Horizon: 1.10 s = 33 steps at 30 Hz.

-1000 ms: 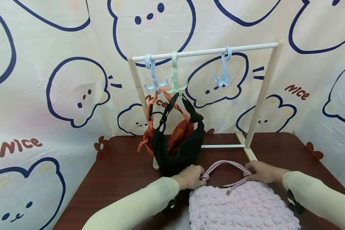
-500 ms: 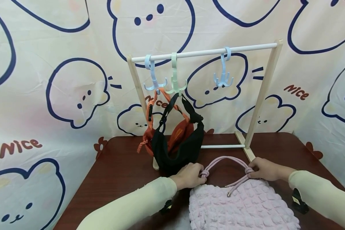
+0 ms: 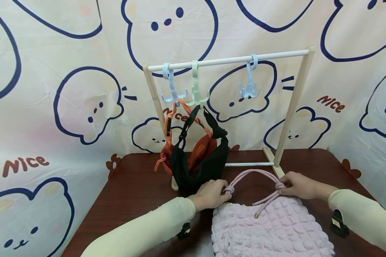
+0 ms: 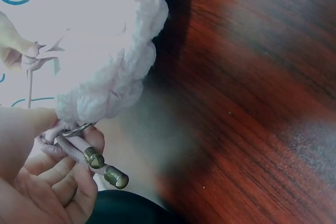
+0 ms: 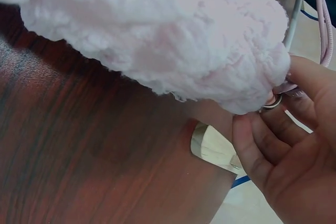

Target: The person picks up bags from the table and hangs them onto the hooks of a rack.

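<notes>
A pale pink puffy handbag [image 3: 270,226] stands at the front of the brown table, its cord handle [image 3: 254,171] arching upward. My left hand [image 3: 210,194] grips the knotted cord at the handle's left end. Two metal-tipped cord ends [image 4: 107,169] poke out past those fingers in the left wrist view, close to a metal ring [image 4: 79,129]. At the other end of the handle, my right hand [image 3: 300,185] pinches the right knot [image 3: 279,186]. In the right wrist view its fingers curl by a ring [image 5: 273,103] at the bag's top corner.
Behind the bag stands a wooden rack with a white rail [image 3: 222,61]. Two blue hooks [image 3: 249,85] and a green hook [image 3: 195,85] hang from it. An orange bag [image 3: 201,148] and a black bag [image 3: 196,178] hang at its left, close to my left hand.
Both hands have risen a little, the right one more and also to the right. The cord handle and the pink handbag's top have come up with them. The rack and its bags stay put.
</notes>
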### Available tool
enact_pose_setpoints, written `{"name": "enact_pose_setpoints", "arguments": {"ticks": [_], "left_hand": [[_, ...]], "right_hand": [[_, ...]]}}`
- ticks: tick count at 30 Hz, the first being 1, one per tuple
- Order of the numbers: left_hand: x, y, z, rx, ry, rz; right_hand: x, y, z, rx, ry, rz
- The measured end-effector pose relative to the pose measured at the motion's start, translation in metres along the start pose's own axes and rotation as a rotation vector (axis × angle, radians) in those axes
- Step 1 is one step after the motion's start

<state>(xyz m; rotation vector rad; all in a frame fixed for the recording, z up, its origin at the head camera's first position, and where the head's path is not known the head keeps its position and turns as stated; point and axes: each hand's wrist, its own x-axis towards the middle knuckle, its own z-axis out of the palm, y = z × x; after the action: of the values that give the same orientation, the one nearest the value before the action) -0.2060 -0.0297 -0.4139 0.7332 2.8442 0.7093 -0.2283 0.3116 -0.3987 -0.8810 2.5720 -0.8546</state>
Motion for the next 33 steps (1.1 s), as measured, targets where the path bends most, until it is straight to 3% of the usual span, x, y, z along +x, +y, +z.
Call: {"name": "enact_pose_setpoints", "arguments": {"ticks": [18,33], "left_hand": [[-0.006,0.005,-0.012,-0.03,0.096,0.014],[-0.011,0.013,-0.024,-0.026,0.166,0.01]], "right_hand": [[-0.01,-0.015,-0.012,-0.002,0.108,0.02],[-0.019,-0.032,-0.022,-0.073,0.192,0.084]]}}
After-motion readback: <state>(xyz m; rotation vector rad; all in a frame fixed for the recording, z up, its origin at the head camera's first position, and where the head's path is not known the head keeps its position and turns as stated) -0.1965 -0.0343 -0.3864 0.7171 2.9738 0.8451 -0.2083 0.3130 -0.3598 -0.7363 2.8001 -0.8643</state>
